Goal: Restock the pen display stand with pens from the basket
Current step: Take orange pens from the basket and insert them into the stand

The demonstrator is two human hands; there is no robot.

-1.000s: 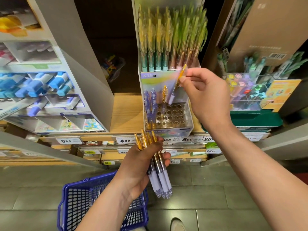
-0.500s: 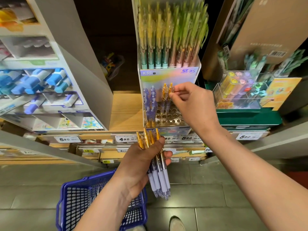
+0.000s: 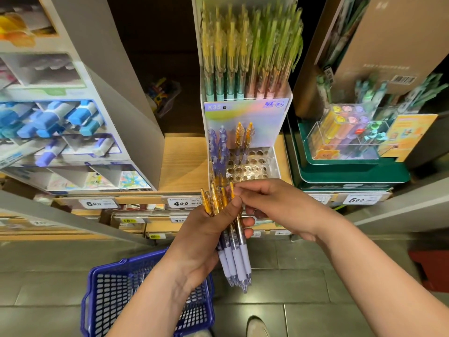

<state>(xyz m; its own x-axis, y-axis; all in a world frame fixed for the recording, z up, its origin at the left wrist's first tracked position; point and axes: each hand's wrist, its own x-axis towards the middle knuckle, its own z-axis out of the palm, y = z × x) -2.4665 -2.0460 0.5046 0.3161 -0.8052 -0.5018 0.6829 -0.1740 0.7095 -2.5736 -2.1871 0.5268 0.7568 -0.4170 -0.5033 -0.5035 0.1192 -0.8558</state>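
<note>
My left hand (image 3: 206,234) grips a bundle of pens (image 3: 234,249) with orange tops and lilac grips, tips pointing down. My right hand (image 3: 274,205) has come down to the bundle, and its fingertips pinch the orange top of one pen at the right side. The clear pen display stand (image 3: 272,132) is on the wooden shelf above. Its lower tray of holes holds several purple pens (image 3: 218,152) at the left and two orange pens (image 3: 244,137) beside them. The upper tier is packed with yellow and green pens. The blue basket (image 3: 116,288) sits on the floor below my left arm.
A grey cardboard display (image 3: 80,122) with blue items stands on the left. A green display (image 3: 352,166) with a clear box of markers is on the right. Price tags (image 3: 181,203) line the shelf edge. A shoe tip (image 3: 257,327) shows on the tiled floor.
My right hand set an orange pen into the stand's lower tray beside the first one, then moved down to the bundle in my left hand and pinched another pen's top.
</note>
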